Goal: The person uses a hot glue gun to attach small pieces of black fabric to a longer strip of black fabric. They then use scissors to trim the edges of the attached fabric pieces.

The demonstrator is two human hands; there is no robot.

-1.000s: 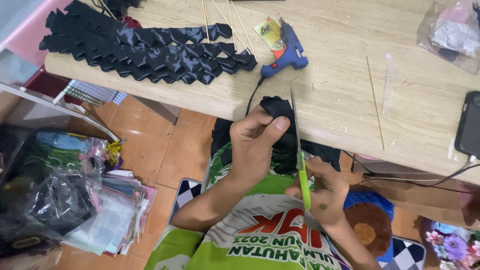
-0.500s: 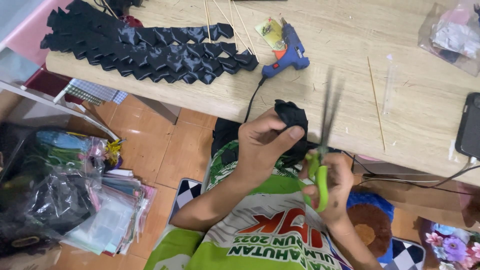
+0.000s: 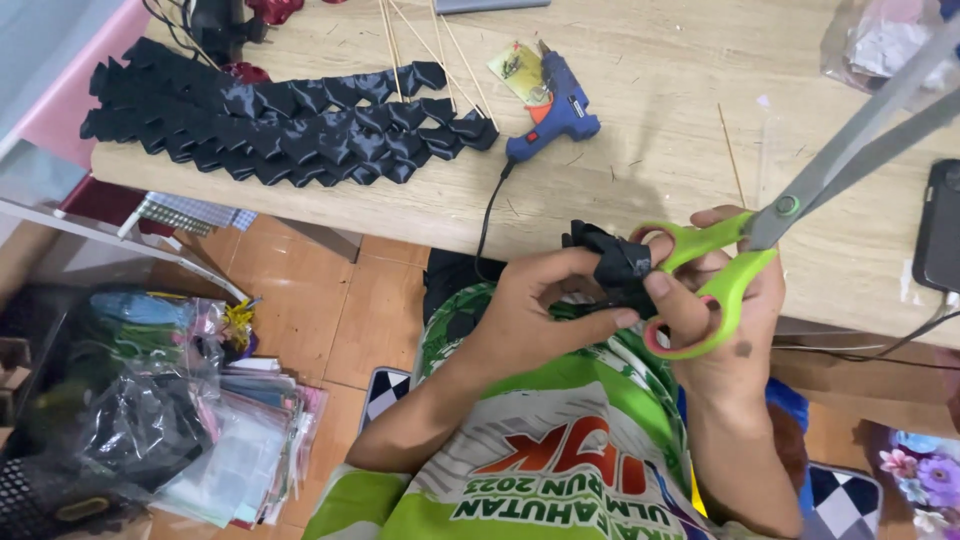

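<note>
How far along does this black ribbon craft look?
Done: rows of folded black satin pieces lie on the wooden table. In hand: the left hand pinches a small black folded piece, while the right hand holds green-handled scissors, blades pointing up and away from it. Left: the wooden skewers lie bare and the blue glue gun rests unused, so any assembly looks unstarted.

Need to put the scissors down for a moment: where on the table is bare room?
Bare wood lies between the blue glue gun and the loose skewer, and along the table edge under the black ribbon rows. Crowded: ribbon rows left, plastic bag and phone right.
</note>
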